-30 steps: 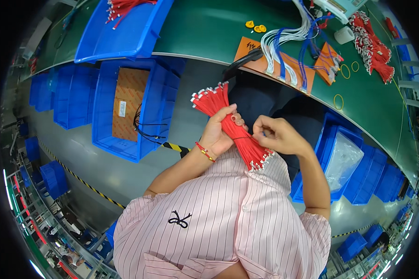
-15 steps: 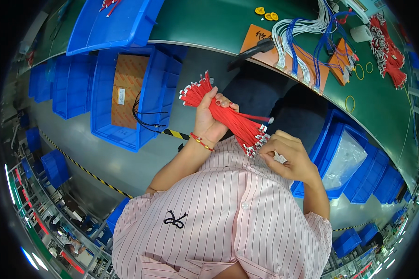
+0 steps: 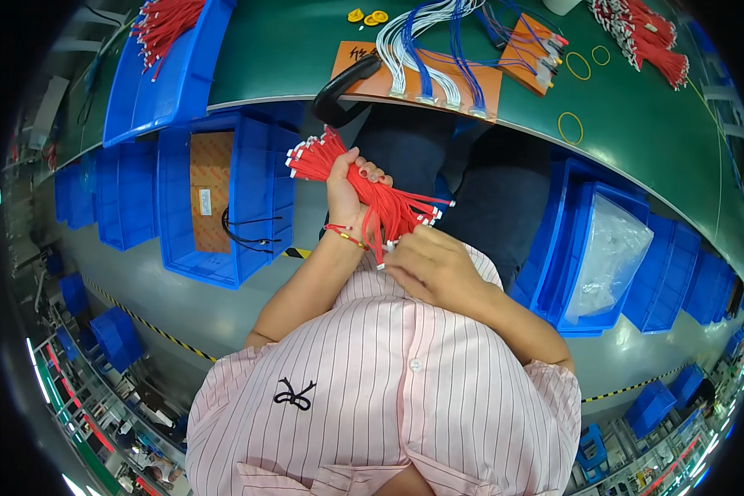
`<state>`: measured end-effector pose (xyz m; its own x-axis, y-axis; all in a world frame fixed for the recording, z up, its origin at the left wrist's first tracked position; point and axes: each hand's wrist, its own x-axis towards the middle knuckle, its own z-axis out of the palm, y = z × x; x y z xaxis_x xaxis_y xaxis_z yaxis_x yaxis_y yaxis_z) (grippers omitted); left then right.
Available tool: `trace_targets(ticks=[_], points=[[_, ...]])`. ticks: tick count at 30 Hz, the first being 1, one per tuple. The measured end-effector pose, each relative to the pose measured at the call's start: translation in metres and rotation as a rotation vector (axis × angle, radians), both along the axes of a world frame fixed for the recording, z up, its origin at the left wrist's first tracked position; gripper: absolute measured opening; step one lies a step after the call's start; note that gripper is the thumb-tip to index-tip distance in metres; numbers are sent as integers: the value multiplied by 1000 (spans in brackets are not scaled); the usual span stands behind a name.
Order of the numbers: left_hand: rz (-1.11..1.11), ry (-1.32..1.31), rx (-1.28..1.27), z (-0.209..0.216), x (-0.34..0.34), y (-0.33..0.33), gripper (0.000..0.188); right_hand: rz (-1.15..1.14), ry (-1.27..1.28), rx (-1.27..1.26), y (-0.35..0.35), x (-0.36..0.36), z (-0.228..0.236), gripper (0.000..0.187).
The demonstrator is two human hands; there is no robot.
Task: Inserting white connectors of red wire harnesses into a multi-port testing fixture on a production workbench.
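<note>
Fingers (image 3: 373, 171) around red wires (image 3: 393, 212), label (image 3: 205, 202) leftward

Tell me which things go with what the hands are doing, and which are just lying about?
In use:
Red wires, bunched in the left hand
Right hand, at their lower ends

Seemingly just lying about:
White and blue wires
Yellow bands
Yellow caps
Clear bag
</note>
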<state>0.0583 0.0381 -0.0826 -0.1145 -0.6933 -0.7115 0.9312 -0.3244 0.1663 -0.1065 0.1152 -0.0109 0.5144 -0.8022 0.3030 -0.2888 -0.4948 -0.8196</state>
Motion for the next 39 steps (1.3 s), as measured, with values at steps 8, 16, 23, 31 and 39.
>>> trace_targets(ticks=[8, 16, 23, 31, 39], points=[[115, 371, 169, 4, 24, 7, 26, 139, 465, -153, -9, -71, 8, 13], [141, 571, 59, 19, 35, 14, 23, -350, 282, 107, -36, -125, 19, 13], [-142, 341, 22, 39, -36, 27, 14, -655, 125, -111, -97, -184, 47, 13], [-341, 231, 11, 4, -78, 26, 14, -992, 494, -552, -125, -173, 24, 35], [-390, 300, 41, 8, -79, 20, 19, -396, 553, 48, -26, -60, -27, 96]])
